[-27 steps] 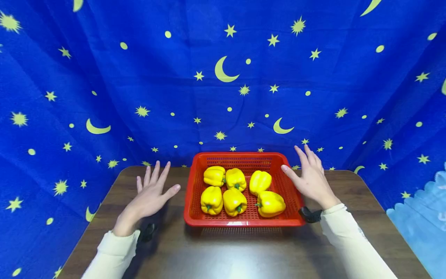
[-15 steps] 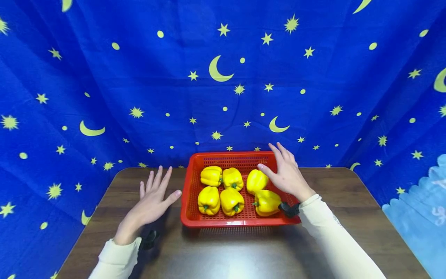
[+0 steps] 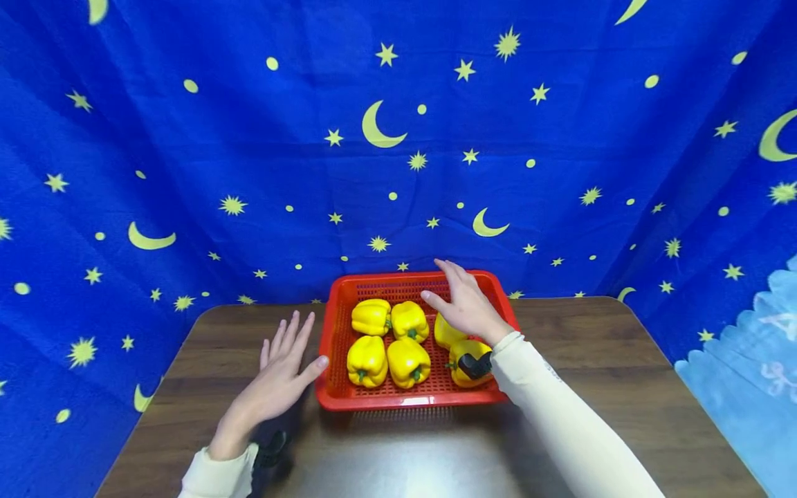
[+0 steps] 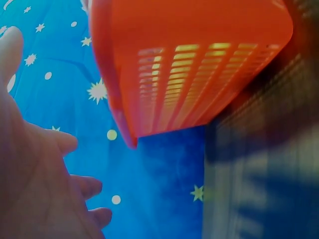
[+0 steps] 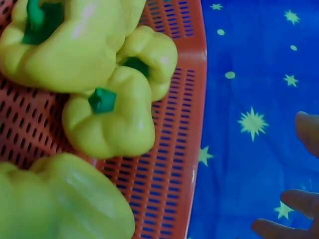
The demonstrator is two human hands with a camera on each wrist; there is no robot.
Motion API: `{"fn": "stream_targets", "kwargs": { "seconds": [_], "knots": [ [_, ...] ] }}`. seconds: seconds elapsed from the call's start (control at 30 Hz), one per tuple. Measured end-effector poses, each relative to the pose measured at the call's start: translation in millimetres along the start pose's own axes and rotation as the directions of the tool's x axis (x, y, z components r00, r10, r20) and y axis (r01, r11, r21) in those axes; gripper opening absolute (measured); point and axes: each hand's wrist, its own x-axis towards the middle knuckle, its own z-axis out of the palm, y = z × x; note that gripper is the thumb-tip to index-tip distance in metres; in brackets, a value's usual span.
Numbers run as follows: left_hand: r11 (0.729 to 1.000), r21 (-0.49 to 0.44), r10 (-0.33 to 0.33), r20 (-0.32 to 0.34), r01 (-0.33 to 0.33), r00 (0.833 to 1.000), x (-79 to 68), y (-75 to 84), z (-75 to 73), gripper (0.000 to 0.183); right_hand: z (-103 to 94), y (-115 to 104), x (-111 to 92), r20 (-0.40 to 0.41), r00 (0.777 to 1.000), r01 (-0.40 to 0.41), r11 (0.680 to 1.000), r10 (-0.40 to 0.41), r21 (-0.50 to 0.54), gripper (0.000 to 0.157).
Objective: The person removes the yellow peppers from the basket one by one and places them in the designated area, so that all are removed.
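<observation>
Several yellow bell peppers (image 3: 408,362) with green stems lie in a red perforated plastic basket (image 3: 373,403). My right hand (image 3: 467,304) hovers over the basket's right part, fingers extended and holding nothing. It and its wrist camera partly cover the two right-hand peppers. In the right wrist view the fingers (image 5: 299,201) show at the right edge, apart from the peppers. My left hand (image 3: 277,380) is spread open just left of the basket, its thumb close to the rim; whether they touch I cannot tell. The left wrist view shows the basket's slotted side wall (image 4: 189,74) beside that hand.
The basket stands on a dark brown wooden table (image 3: 579,387), near its back edge. A blue cloth (image 3: 299,159) with yellow moons and stars hangs behind and at both sides. A light blue scalloped cloth (image 3: 753,373) hangs at the right.
My right hand has moved left from the basket's right rim to above the peppers. The left hand has come slightly closer to the basket. The whole head view has shifted a little.
</observation>
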Motion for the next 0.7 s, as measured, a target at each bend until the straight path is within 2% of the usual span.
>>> {"fn": "stream_targets", "kwargs": {
  "seconds": [0.3, 0.7],
  "knots": [
    [0.999, -0.032, 0.011, 0.018, -0.01, 1.0, -2.0, 3.9, 17.6, 0.084, 21.8, -5.2, 17.8, 0.062, 0.997, 0.039, 0.999, -0.038, -0.001, 0.071],
    [0.999, -0.033, 0.011, 0.012, -0.011, 1.0, -4.4, 13.5, 27.6, 0.083, 44.0, -19.9, 34.0, 0.149, 0.989, 0.009, 0.999, -0.016, 0.046, 0.07]
  ]
}}
